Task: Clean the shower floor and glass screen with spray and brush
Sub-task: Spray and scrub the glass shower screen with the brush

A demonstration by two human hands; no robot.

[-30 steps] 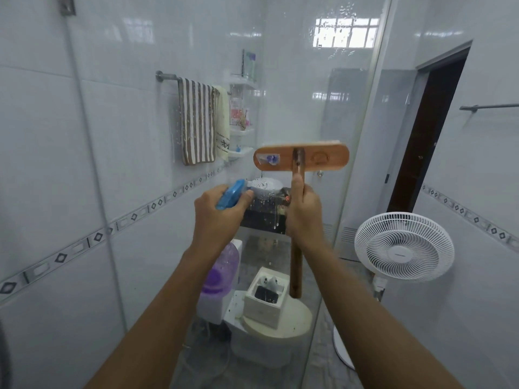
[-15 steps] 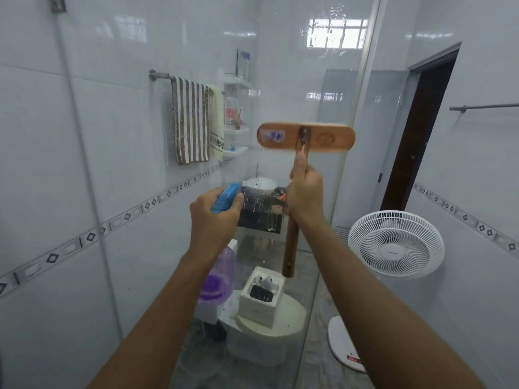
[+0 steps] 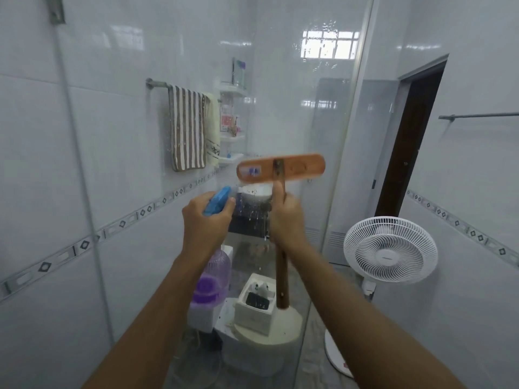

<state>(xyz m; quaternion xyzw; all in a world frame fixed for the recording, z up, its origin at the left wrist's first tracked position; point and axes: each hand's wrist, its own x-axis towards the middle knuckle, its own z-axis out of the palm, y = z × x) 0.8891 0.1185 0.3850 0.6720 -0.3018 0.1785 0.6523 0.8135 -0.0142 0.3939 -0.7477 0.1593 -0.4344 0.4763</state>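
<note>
My left hand (image 3: 206, 220) grips the blue-triggered purple spray bottle (image 3: 213, 272), right hand (image 3: 286, 220) the orange wooden brush (image 3: 280, 170); blurred, seemingly against the wet glass screen (image 3: 323, 122), it could skid.

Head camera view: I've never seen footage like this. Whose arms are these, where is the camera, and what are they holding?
No machine here: a person works bare-handed, filmed by one wide-angle camera worn on the head. The left hand grips a spray bottle with a blue trigger and a purple body. The right hand grips the handle of a wooden brush, its head held up at the wet glass screen. Through the glass you see a striped towel on a rail; a white fan stands to the right.
</note>
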